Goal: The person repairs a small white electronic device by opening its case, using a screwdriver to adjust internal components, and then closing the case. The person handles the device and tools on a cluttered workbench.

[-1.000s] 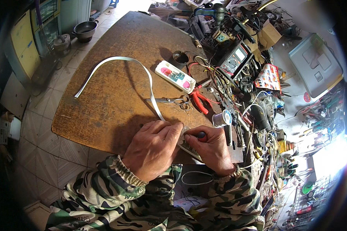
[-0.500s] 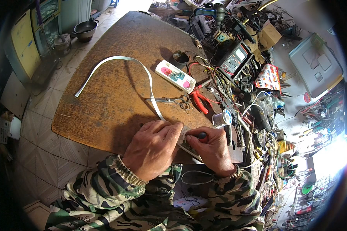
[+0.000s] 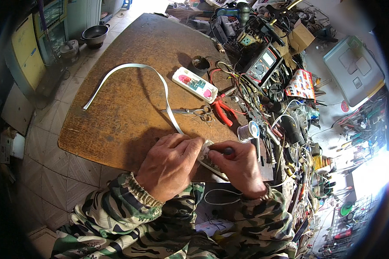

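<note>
Near the table's front edge, a narrow white plastic housing [image 3: 207, 162] lies between my hands. My left hand [image 3: 170, 166] is closed on its left side, the fingertips mostly hidden. A white flat cable [image 3: 166, 93] runs out from beneath those fingers and curves away to the left. My right hand [image 3: 240, 164] grips a screwdriver [image 3: 227, 151] over the housing. Only the rounded dark end of its handle shows; the tip is out of sight. Farther off lies a white tray-shaped shell [image 3: 176, 78] with pink patches and a green circuit board inside.
Scissors [image 3: 186, 111], red-handled pliers [image 3: 223, 114] and a solder spool [image 3: 247, 132] lie just beyond my hands. A dark cup [image 3: 199, 65] stands behind the shell. Tangled wires, tools and a multimeter [image 3: 263, 64] crowd the right side of the wooden table [image 3: 116, 125].
The screwdriver handle has turned in my right fingers, its red part now hidden. Both hands remain at the housing, with the left hand almost still.
</note>
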`<move>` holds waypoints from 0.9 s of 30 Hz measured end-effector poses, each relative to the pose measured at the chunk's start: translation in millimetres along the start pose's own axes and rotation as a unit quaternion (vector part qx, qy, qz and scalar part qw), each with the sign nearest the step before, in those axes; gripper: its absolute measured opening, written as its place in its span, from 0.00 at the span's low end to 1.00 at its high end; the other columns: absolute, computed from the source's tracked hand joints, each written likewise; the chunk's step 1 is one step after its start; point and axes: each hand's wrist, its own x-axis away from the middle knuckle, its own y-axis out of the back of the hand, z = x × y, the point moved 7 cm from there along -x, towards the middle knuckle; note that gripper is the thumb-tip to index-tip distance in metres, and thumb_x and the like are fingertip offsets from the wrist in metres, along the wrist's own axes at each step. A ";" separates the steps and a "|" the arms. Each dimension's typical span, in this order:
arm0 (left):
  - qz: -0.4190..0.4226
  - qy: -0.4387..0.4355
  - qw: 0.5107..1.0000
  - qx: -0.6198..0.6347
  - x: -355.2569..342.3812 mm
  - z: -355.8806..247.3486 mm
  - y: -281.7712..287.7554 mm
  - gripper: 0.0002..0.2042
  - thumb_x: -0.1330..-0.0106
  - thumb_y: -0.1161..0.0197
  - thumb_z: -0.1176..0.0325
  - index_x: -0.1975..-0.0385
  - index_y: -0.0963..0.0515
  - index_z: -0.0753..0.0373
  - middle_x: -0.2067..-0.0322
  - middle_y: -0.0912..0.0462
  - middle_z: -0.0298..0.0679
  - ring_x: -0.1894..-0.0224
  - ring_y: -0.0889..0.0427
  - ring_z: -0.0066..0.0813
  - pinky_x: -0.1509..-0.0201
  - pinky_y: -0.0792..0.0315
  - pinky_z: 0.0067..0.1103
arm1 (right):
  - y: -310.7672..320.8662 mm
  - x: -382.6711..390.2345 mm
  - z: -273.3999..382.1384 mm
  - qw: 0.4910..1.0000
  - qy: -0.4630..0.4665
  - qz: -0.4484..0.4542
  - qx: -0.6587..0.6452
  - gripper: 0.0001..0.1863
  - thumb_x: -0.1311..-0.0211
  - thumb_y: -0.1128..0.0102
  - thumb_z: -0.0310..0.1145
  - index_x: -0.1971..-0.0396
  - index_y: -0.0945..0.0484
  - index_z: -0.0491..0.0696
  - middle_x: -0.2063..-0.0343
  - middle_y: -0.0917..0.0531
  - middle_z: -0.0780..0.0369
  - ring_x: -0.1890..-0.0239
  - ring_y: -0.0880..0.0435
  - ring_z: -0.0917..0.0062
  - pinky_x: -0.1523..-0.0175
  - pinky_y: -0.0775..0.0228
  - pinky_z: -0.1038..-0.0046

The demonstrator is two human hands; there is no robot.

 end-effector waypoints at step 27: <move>0.014 -0.056 0.996 -0.066 -2.7 -4.4 -6.2 0.19 0.42 0.28 0.72 0.49 0.16 0.60 0.50 0.15 0.40 0.48 0.16 0.44 0.42 0.21 0.37 | 67.4 33.0 72.8 0.970 0.133 -0.168 -0.115 0.17 0.37 0.18 0.40 0.68 0.16 0.42 0.79 0.22 0.73 0.75 0.33 0.93 0.71 0.41 0.85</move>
